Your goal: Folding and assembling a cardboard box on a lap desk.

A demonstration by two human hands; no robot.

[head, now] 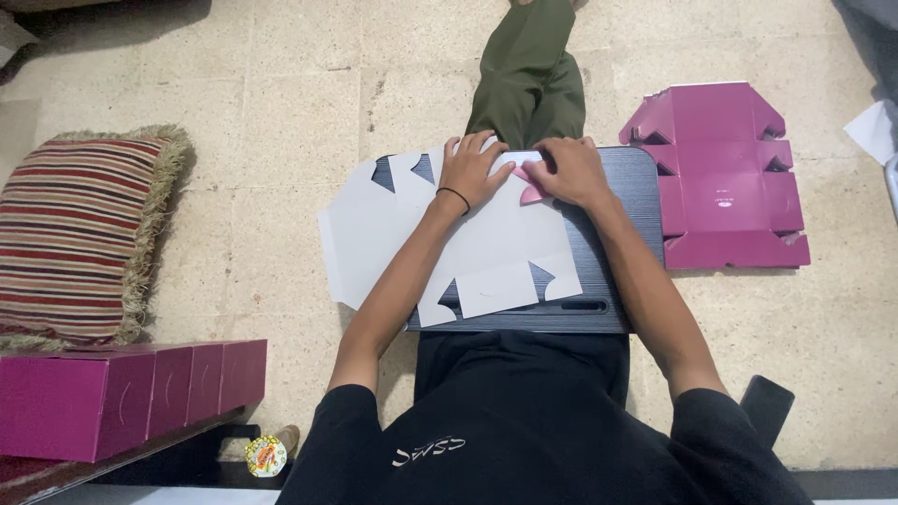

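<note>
Head view
Left hand (pixel 472 170): lies flat, fingers spread, pressing down on the far edge of the flat box blank (pixel 440 245); a thin black band circles the wrist.
Right hand (pixel 571 171): fingers bent and pressed together, pinching a small flap of the blank at its far edge, so that the flap's magenta side shows.
Flat box blank: an unfolded die-cut cardboard sheet, white side up, resting on the dark lap board (pixel 617 271) and overhanging it to the left above the floor.
Lap board: dark grey, with a slot handle near the person, set across the lap; an olive-green trouser leg (pixel 528 75) stretches out beyond it.
Second blank (pixel 722 178): magenta side up, flat on the stone-tile floor (pixel 281 84) just right of the board, touching or nearly touching its edge.
Folded boxes (pixel 131 393): a row of finished magenta boxes at lower left, on a low wooden surface.
Striped cushion (pixel 79 238): fringed, at left on the floor, well apart from the hands.
Small round item (pixel 266 455): yellowish, near the boxes; too small to identify.
</note>
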